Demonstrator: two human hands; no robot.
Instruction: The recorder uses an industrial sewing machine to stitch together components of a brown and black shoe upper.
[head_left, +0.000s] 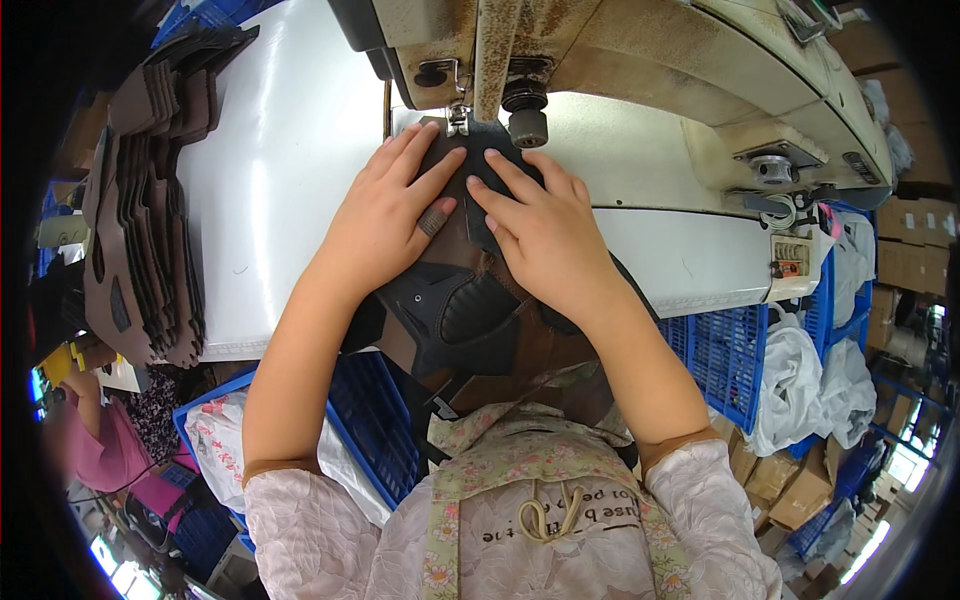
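Head view showed both hands flat, fingers extended, pressing a dark shoe upper (470, 300) on the white desk (290, 150) beneath the sewing machine (640, 70). Left hand (385, 215) and right hand (540, 235) lay side by side, touching, gripping nothing. Brown cut pieces (150, 200) were stacked at the desk's left. Blue crates (725, 350) below held white bags (800, 385).

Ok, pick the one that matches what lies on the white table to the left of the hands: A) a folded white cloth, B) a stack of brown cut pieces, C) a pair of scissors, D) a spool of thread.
B: a stack of brown cut pieces lies along the left edge of the white table, beside the left hand.
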